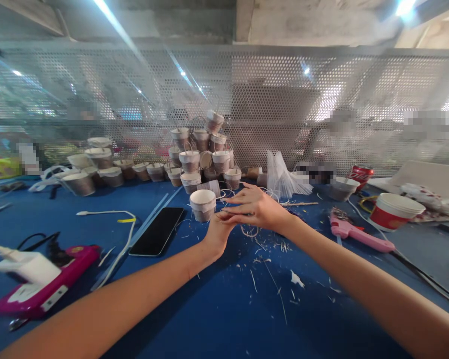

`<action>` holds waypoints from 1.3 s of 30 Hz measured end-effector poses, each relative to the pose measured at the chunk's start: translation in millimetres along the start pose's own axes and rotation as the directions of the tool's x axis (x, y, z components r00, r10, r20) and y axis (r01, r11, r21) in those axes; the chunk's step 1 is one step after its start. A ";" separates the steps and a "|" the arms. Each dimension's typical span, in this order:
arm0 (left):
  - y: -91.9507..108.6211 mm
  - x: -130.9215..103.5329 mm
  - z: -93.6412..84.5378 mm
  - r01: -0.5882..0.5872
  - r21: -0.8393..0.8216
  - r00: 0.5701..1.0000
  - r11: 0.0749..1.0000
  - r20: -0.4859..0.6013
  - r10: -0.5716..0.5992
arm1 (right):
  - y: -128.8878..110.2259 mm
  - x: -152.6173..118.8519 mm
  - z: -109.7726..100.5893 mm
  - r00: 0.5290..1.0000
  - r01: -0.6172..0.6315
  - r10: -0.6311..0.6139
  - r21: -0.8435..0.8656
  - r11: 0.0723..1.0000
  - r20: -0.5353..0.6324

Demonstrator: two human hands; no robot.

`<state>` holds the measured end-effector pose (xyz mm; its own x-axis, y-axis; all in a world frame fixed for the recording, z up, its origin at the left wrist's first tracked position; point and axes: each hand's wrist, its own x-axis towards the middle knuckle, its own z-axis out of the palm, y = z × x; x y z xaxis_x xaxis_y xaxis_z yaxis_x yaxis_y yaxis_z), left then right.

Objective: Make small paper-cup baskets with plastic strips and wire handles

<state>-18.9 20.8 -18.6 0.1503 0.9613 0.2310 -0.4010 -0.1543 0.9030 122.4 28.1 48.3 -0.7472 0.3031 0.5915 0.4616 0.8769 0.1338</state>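
Note:
My left hand [217,235] and my right hand [259,205] meet over the middle of the blue table. The right hand's fingers stretch out to the left, apart from one another, and lie across the left hand. I see nothing plainly held in them. The left fingers are mostly covered by the right hand, so any small thing there is hidden. Just left of the hands stands a small upright bucket-like cup [202,207] with a pale rim. Behind it another small cup [209,188] lies tilted. Loose thin strings [250,232] lie beneath the right hand.
Small handled buckets [189,162] are stacked at the back. A black phone [157,232], white cable [129,234] and magenta power strip [47,294] lie left. To the right are a pink glue gun [359,233], paper cup [394,212], red can [360,175] and clear sticks [280,177].

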 end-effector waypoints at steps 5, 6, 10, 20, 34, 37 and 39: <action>5.9 -2.3 4.5 0.027 -0.034 0.999 0.999 -0.016 -0.028 | -1.8 2.4 -3.5 0.995 -0.096 0.096 0.007 0.995 -0.031; 6.2 -2.2 4.9 0.032 -0.033 0.999 0.999 -0.028 -0.033 | -3.2 3.9 -3.7 0.989 -0.145 0.145 0.028 0.989 -0.022; 4.8 -0.9 4.4 0.039 -0.003 0.998 0.999 -0.056 -0.039 | -11.1 9.7 -1.3 0.946 -0.324 0.320 0.158 0.933 0.052; 5.1 0.1 4.4 -0.105 0.087 0.994 0.991 0.001 0.106 | -22.2 15.5 -1.7 0.843 -0.516 0.520 0.475 0.713 0.134; 3.7 -3.2 2.7 -0.031 0.086 0.999 0.996 0.027 0.029 | -13.7 14.4 -17.4 0.818 -0.574 0.453 0.474 0.668 0.353; 6.0 -4.1 6.6 -0.029 0.115 0.999 0.993 0.017 0.027 | -12.5 12.8 -14.2 0.834 -0.552 0.431 0.537 0.638 0.345; 7.7 -3.7 8.2 -0.051 0.129 0.999 0.990 0.011 0.050 | -11.6 11.6 -9.2 0.839 -0.542 0.436 0.574 0.614 0.326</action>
<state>-15.1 14.2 -9.5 0.1403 0.9498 0.2795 -0.2884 -0.2309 0.9293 112.7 18.0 61.0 -0.5810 0.7585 0.2952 0.4142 0.5878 -0.6949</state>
